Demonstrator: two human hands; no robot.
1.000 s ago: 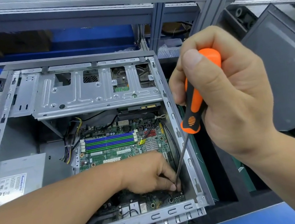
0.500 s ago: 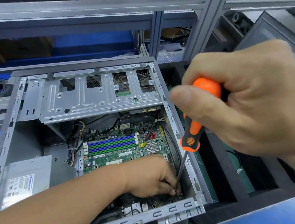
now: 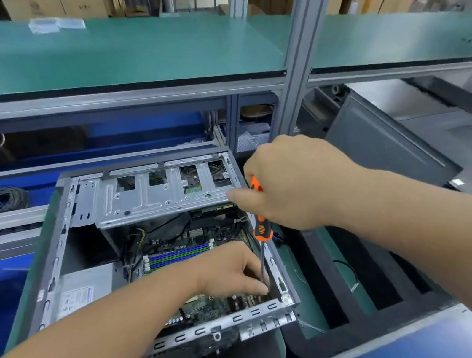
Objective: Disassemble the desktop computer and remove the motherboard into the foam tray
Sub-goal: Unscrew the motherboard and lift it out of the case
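Both hands inside the open desktop case (image 3: 56,271), motherboard (image 3: 215,305) seated on its floor.

Black foam tray (image 3: 317,277) sits just right of the case; right hand (image 3: 292,188) grips the orange screwdriver (image 3: 261,227), left hand (image 3: 231,270) pinches fingertips at its tip.

The green workbench (image 3: 311,319) carries the open computer case (image 3: 55,265), and just beside it the black foam tray (image 3: 323,276).
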